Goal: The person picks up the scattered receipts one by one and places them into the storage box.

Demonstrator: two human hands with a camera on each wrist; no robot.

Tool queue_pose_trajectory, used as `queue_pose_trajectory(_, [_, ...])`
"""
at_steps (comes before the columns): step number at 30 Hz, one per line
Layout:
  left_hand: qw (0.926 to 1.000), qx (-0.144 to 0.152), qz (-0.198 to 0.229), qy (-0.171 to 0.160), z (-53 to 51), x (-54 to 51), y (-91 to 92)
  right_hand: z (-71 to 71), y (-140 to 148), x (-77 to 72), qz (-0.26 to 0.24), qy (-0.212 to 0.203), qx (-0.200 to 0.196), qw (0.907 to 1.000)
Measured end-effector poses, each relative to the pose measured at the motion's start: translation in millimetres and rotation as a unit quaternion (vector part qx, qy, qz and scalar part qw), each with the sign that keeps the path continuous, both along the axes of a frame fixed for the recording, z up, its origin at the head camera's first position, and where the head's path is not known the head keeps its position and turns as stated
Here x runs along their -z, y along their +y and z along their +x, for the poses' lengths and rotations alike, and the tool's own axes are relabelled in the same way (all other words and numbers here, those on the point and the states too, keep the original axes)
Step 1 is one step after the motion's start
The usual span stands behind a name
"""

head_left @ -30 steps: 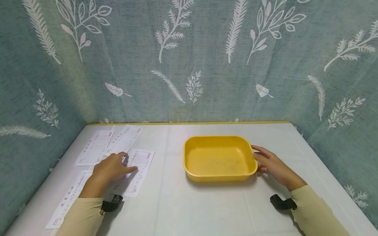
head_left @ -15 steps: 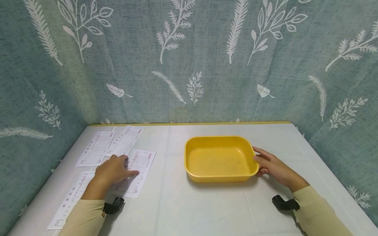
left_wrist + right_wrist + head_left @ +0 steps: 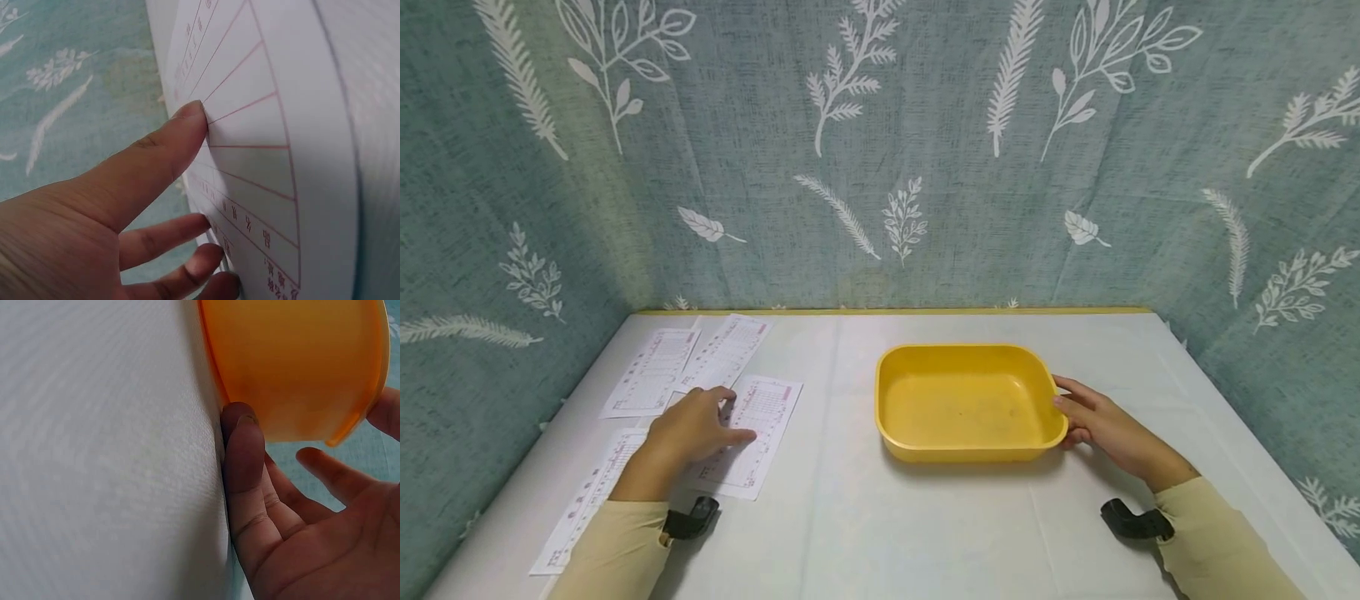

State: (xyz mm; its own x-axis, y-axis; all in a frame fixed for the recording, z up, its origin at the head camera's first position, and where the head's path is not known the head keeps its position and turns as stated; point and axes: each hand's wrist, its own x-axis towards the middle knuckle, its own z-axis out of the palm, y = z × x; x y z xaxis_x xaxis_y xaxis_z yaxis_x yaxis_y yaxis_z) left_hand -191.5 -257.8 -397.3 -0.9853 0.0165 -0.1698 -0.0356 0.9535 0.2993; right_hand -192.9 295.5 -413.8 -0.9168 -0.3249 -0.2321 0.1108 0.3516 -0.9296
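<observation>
My left hand [image 3: 692,429] rests over a printed paper form [image 3: 767,408] on the left of the table. In the left wrist view, the thumb [image 3: 178,137] touches the sheet and the other fingertips lie against its edge area. The form carries a ruled table in reddish print. A yellow plastic tray [image 3: 970,450] stands right of centre, with nothing in it. My right hand [image 3: 1108,429] is at its right end. In the right wrist view, the thumb is at the rim and lower fingertips [image 3: 244,453] touch near the tray's base, with fingers loosely extended.
More printed forms lie on the left: one at the back left [image 3: 651,375], one beside it [image 3: 726,346] and one nearer the front [image 3: 587,508]. The white-covered table [image 3: 850,533] is bounded by leaf-patterned green cloth [image 3: 865,283] at the back and sides.
The head view has shifted slightly, so everything appears a little further right. Both hands stay where they were, at the form and at the tray.
</observation>
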Motion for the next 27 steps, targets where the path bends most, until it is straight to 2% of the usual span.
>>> queue_pose_trajectory(9, [0.9975, -0.022, 0.062, -0.025, -2.6, 3.3, -4.2, 0.5, -0.8, -1.1, 0.001, 0.012, -0.006, 0.9999])
queue_pose_trajectory(17, [0.9959, -0.032, 0.080, -0.026, -2.5, 3.1, -2.7, 2.5, -1.8, -3.4, 0.011, 0.012, -0.010, 0.9998])
queue_pose_trajectory(27, [0.9947, -0.026, 0.097, -0.022, -1.7, 3.8, -1.3, 3.1, -2.5, -3.5, 0.017, 0.014, -0.007, 0.9997])
